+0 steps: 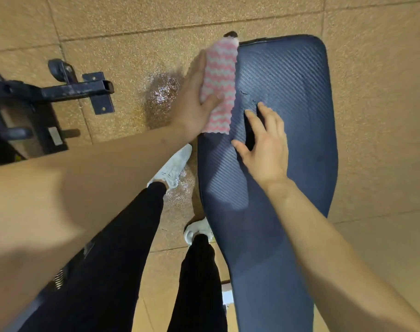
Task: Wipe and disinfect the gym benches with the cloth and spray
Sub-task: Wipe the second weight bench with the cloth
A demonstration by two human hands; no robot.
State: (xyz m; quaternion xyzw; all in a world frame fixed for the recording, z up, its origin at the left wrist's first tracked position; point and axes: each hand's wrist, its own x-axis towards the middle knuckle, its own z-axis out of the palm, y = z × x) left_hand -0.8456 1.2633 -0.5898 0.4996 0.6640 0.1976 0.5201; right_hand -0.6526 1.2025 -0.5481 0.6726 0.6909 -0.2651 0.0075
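A dark blue padded gym bench (288, 75) with a ribbed texture runs from the bottom centre up to the upper right. A pink-and-white zigzag cloth (220, 65) hangs over the bench's left edge near its far end. My left hand (192, 101) presses flat against the cloth from the left side, thumb over its lower part. My right hand (264, 144) rests on top of the pad with fingers spread, holding nothing, just below a small tear (248, 98) in the cover. No spray bottle is in view.
A wet, glistening patch (162, 92) lies on the speckled tan floor left of the bench. My legs in black trousers and white shoes (173, 166) stand beside the bench. A black metal equipment frame (60, 91) sits at the left.
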